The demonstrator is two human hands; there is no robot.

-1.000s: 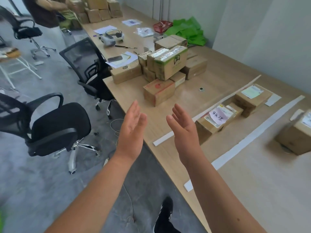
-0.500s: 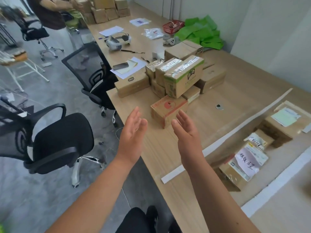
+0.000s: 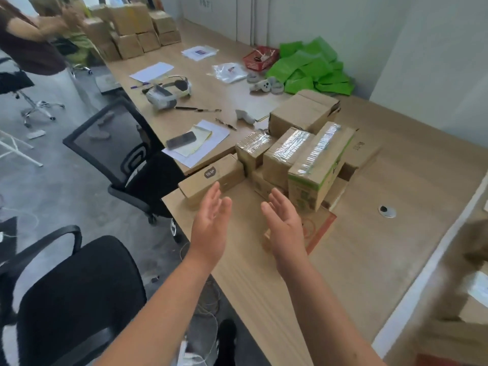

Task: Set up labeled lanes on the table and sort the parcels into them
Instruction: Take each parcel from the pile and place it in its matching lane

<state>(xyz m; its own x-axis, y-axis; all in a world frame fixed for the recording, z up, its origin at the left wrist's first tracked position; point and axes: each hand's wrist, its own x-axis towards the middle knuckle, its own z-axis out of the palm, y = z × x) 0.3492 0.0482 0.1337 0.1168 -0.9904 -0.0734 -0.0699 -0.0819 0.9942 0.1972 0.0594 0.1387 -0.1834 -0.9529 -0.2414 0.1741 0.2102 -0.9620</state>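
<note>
A heap of brown cardboard parcels (image 3: 298, 151) sits on the long wooden table (image 3: 369, 249). In front of the heap lies a low box with a red mark (image 3: 318, 228), partly hidden behind my right hand (image 3: 284, 228). A long flat box (image 3: 211, 179) lies at the table's near edge, just beyond my left hand (image 3: 211, 220). Both hands are held up, palms facing each other, fingers apart, holding nothing. A white lane strip (image 3: 427, 262) runs along the table at the right. Blurred sorted parcels (image 3: 472, 307) show at the far right edge.
Two black office chairs (image 3: 124, 157) (image 3: 68, 294) stand left of the table. Papers, a phone (image 3: 182, 140), a headset (image 3: 169, 92), pens, a red basket (image 3: 260, 58) and green bags (image 3: 311, 67) lie further back. More stacked boxes (image 3: 134, 30) and another person (image 3: 34, 46) are at the far end.
The view has swung left and closer to the heap of parcels; the sorted lanes slid off to the right. Both open hands moved forward toward the red-marked box.
</note>
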